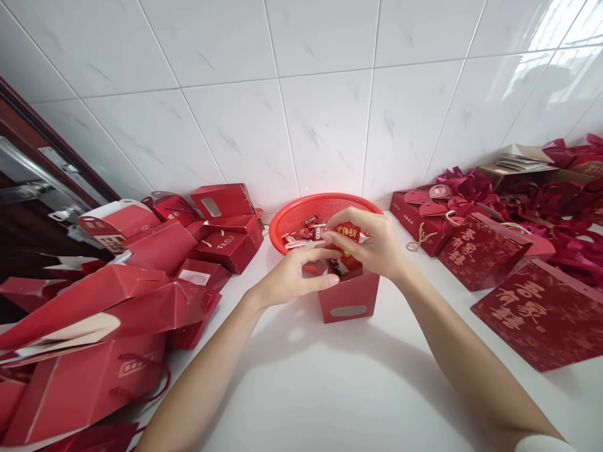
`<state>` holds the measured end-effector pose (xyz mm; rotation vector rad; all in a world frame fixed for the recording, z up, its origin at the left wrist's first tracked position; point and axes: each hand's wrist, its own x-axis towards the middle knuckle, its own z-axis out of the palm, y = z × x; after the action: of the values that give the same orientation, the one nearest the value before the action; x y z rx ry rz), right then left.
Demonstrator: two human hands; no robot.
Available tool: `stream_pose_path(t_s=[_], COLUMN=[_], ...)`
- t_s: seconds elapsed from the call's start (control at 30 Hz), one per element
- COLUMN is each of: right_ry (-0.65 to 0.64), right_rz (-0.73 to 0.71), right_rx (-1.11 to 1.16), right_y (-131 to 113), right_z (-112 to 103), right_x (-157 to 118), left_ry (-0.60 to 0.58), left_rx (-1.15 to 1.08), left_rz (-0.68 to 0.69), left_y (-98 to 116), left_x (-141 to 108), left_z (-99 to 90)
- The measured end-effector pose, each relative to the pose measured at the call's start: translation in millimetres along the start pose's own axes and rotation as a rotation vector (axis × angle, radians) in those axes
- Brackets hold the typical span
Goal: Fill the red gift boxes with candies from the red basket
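A small red gift box (349,300) with an oval window stands upright on the white table, its top open. My left hand (296,273) is closed at its left rim, thumb across the front and fingers over the opening. Inside the opening a red packet with gold lettering (349,260) sticks up, partly covered by my fingers. Over the box, my right hand (374,242) has thumb and forefinger bent together, with a red-and-white wrapped candy (319,232) at their tips. Just behind is a red plastic basket (282,220) holding several wrapped sweets.
Red cardboard boxes (226,245) are piled along the left, some with lids up. To the right stand dark red gift bags (541,314), a red box with a rope handle (419,220) and a heap of red ribbons (532,213). A tiled wall (325,125) closes the back.
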<state>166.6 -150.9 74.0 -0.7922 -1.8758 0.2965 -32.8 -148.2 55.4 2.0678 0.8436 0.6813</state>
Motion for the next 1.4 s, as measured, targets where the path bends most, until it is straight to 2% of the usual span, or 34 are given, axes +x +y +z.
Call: stream_pose_path(t_s=[0.1, 0.17, 0.3, 0.4, 0.5, 0.6, 0.83, 1.03, 1.13, 1.3, 1.4], right_ry=[0.059, 0.049, -0.066, -0.198, -0.316, -0.375, -0.281, -0.345, -0.396, -0.416, -0.424], right_rz=[0.115, 0.165, 0.179, 0.183, 0.196, 0.187, 0.209, 0.287, 0.284, 0.257, 0.262], right_rx=[0.067, 0.122, 0.194, 0.207, 0.108, 0.003, -0.097, -0.172, -0.161, -0.186, -0.196], right_y=[-4.6, -6.2, -4.3, -3.8, -6.6, -10.5, -14.4, -5.1, -1.0, 1.9, 1.6], right_z=[-6.9, -13.5, -29.0, -40.9, -50.2, -54.9, -64.5, -70.4, -69.6, -70.2, -72.4], right_x=[1.4, 2.8, 3.8, 2.2, 0.2, -0.8, 0.5, -1.0, -2.2, -3.4, -3.4], left_ry=[0.019, 0.016, 0.005, 0.003, 0.002, 0.002, 0.0, -0.025, 0.026, 0.132, 0.137], left_rx=[0.025, 0.022, 0.021, 0.032, 0.037, 0.041, -0.005, -0.014, 0.029, 0.106, 0.169], left_rz=[0.001, 0.011, 0.018, -0.004, -0.022, -0.009, -0.015, 0.03, 0.049, 0.176, 0.163], left_y=[-1.3, -1.1, 0.9, 1.0, 0.4, 0.9, -0.6, -7.8, -8.8, -5.4, -2.2], left_x=[-0.3, 0.2, 0.4, -0.2, -0.4, 0.0, 0.5, -1.5, -2.7, -2.6, -2.9], left_z=[0.0, 0.0, -0.5, -0.9, -1.0, -0.7, -1.0, -0.4, 0.4, 2.1, 2.3])
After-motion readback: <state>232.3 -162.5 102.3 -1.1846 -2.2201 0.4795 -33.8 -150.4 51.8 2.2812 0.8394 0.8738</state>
